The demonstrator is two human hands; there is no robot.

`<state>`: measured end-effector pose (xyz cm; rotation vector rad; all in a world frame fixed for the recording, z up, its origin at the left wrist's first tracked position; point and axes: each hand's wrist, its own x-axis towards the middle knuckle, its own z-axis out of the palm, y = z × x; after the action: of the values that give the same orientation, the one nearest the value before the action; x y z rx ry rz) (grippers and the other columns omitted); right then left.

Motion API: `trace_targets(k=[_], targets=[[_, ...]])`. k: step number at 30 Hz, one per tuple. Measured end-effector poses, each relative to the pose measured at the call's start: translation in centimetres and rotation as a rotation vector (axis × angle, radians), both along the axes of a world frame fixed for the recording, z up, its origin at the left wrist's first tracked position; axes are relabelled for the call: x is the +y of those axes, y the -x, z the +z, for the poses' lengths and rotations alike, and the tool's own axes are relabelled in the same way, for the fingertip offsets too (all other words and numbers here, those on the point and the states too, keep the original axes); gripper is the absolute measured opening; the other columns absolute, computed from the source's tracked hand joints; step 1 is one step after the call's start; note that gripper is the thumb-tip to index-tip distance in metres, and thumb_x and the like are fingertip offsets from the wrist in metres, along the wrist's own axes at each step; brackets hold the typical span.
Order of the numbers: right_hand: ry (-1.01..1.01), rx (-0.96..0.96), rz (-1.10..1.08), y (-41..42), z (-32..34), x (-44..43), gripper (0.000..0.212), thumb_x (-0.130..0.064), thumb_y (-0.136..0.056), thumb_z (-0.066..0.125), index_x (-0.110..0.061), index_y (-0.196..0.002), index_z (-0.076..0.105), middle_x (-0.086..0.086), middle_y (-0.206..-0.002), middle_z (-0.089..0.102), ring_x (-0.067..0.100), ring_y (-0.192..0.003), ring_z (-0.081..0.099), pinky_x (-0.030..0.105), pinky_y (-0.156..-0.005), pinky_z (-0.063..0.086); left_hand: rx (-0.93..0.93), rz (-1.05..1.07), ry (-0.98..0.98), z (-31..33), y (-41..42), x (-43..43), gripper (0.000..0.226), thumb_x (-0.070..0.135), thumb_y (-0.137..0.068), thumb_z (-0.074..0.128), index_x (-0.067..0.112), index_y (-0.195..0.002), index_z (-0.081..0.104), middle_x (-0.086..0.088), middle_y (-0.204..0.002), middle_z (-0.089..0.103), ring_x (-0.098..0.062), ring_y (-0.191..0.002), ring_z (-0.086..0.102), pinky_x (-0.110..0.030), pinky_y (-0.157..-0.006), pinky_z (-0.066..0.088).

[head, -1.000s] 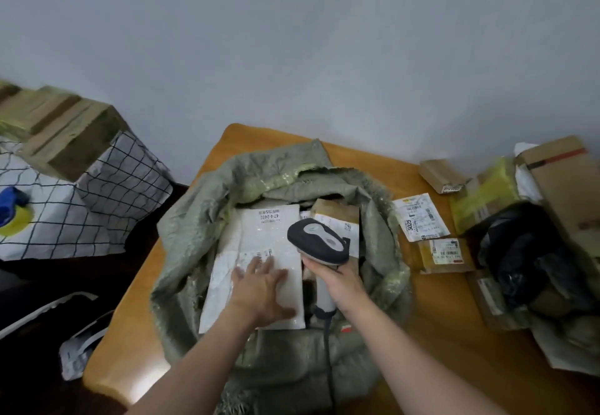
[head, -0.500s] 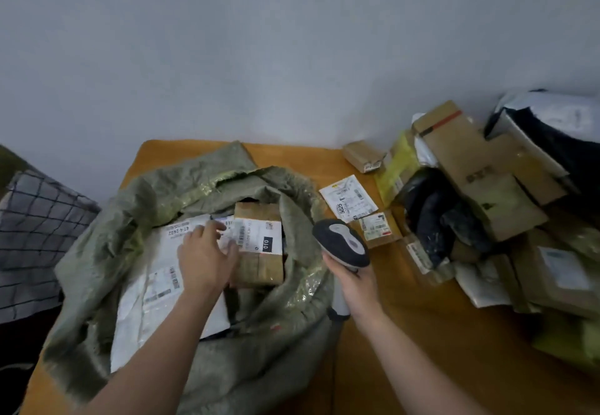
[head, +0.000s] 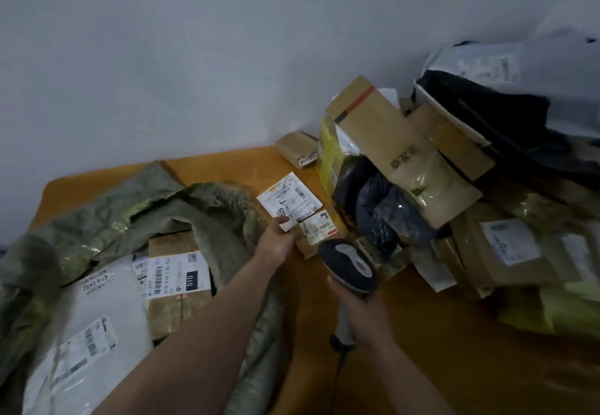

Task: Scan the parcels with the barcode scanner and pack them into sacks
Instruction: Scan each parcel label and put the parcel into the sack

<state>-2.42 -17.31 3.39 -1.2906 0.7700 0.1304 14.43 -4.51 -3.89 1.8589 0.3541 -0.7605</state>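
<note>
Head view shows us the small brown parcel (head: 319,229) near the middle of the orange wooden surface (head: 422,333). It is a taped cardboard box with a white printed label on top, and it lies against a flat white parcel (head: 289,198) at its 11 o'clock. Our left grip (head: 277,241) reaches its 9 o'clock edge, thumb at the white parcel's corner; we cannot tell whether the fingers curl round the box. At the box's 5 o'clock, our right grip (head: 357,309) is wrapped round the pale handle of the barcode scanner (head: 349,265), its rounded dark head with a grey patch held close to the box. At 9 o'clock lies the sack (head: 211,216), crinkled grey-green woven cloth with its mouth open. Inside are a glossy white mailer (head: 97,310) and a brown carton (head: 175,280) labelled 010. At 3 o'clock cardboard boxes (head: 389,142) and black plastic bags (head: 386,213) are heaped.
</note>
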Motion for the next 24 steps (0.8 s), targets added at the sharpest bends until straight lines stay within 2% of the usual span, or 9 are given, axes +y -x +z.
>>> trace_targets(k=[4,7,9,11,13,15,18,22,24], targets=[[-0.071,-0.004,-0.002,-0.2,-0.8,-1.3,0.038,-0.023,-0.089,0.076,-0.048,-0.102,0.05,-0.028,-0.107,0.055,-0.012,-0.092,0.051,0.024,-0.092,0.043,0.157,0.313,0.084,-0.6,-2.2,-2.0,0.032,0.028,-0.093,0.073,0.023,-0.123,0.064,-0.004,-0.119,0.069,-0.016,-0.082,0.061,-0.028,-0.063,0.046],[-0.101,0.027,-0.008,-0.7,-1.7,-2.1,0.037,-0.029,-0.09,0.076,-0.049,-0.101,0.047,-0.03,-0.104,0.051,-0.007,-0.091,0.051,0.027,-0.096,0.041,0.246,0.402,0.143,-0.7,-3.1,-3.1,0.029,0.027,-0.095,0.07,0.014,-0.12,0.064,0.002,-0.097,0.067,-0.008,-0.075,0.059,-0.025,-0.057,0.041],[-0.138,0.051,-0.025,-1.0,-2.5,-2.6,0.036,-0.032,-0.09,0.075,-0.048,-0.101,0.045,-0.03,-0.103,0.05,0.003,-0.097,0.051,0.028,-0.098,0.04,0.224,0.424,0.132,-1.2,-3.3,-3.5,0.024,0.026,-0.094,0.072,0.015,-0.115,0.065,0.003,-0.097,0.069,-0.011,-0.083,0.063,-0.026,-0.063,0.045],[-0.149,0.063,-0.016,-1.3,-2.7,-2.8,0.034,-0.034,-0.09,0.075,-0.049,-0.1,0.046,-0.03,-0.103,0.05,0.005,-0.099,0.05,0.028,-0.098,0.04,0.084,0.426,0.053,-1.7,-3.6,-3.5,0.022,0.024,-0.092,0.075,0.018,-0.114,0.073,-0.003,-0.109,0.075,-0.021,-0.096,0.07,-0.033,-0.082,0.056],[-0.171,0.061,-0.013,-1.5,-2.8,-3.0,0.034,-0.035,-0.089,0.076,-0.05,-0.099,0.047,-0.029,-0.105,0.051,0.0,-0.094,0.051,0.028,-0.096,0.04,-0.143,0.309,-0.137,-1.9,-3.4,-3.1,0.025,0.029,-0.091,0.077,0.016,-0.112,0.078,-0.008,-0.114,0.077,-0.025,-0.107,0.071,-0.037,-0.098,0.056],[-0.181,0.068,-0.01,-1.5,-2.6,-2.9,0.033,-0.034,-0.089,0.077,-0.049,-0.1,0.049,-0.028,-0.106,0.053,-0.005,-0.092,0.051,0.028,-0.095,0.041,-0.341,0.29,-0.254,-0.8,-2.4,-2.7,0.024,0.029,-0.09,0.077,0.015,-0.109,0.08,-0.005,-0.108,0.078,-0.02,-0.102,0.073,-0.033,-0.092,0.057],[-0.189,0.058,-0.001,-1.2,-2.0,-2.5,0.039,-0.034,-0.088,0.078,-0.041,-0.117,0.053,-0.021,-0.114,0.056,0.004,-0.102,0.054,0.031,-0.096,0.043,-0.535,0.353,-0.241,1.4,-0.5,-1.6,0.009,0.021,-0.089,0.077,0.022,-0.098,0.08,0.003,-0.096,0.078,-0.014,-0.086,0.072,-0.033,-0.079,0.06],[-0.155,0.048,0.045,-0.9,0.1,-1.3,0.03,-0.023,-0.089,0.078,-0.045,-0.102,0.06,-0.018,-0.109,0.065,0.007,-0.102,0.063,0.042,-0.101,0.053,-0.561,0.408,-0.049,3.9,2.9,0.7,0.021,0.008,-0.09,0.076,0.023,-0.099,0.067,-0.002,-0.092,0.073,-0.013,-0.072,0.065,-0.032,-0.062,0.053],[-0.103,0.038,0.062,-0.4,1.0,-0.6,0.028,-0.022,-0.089,0.079,-0.044,-0.1,0.065,-0.014,-0.109,0.071,0.014,-0.106,0.068,0.046,-0.098,0.057,-0.558,0.425,0.058,5.6,5.1,1.6,0.03,0.0,-0.089,0.075,0.019,-0.107,0.06,-0.008,-0.098,0.071,-0.014,-0.076,0.067,-0.031,-0.063,0.056]])
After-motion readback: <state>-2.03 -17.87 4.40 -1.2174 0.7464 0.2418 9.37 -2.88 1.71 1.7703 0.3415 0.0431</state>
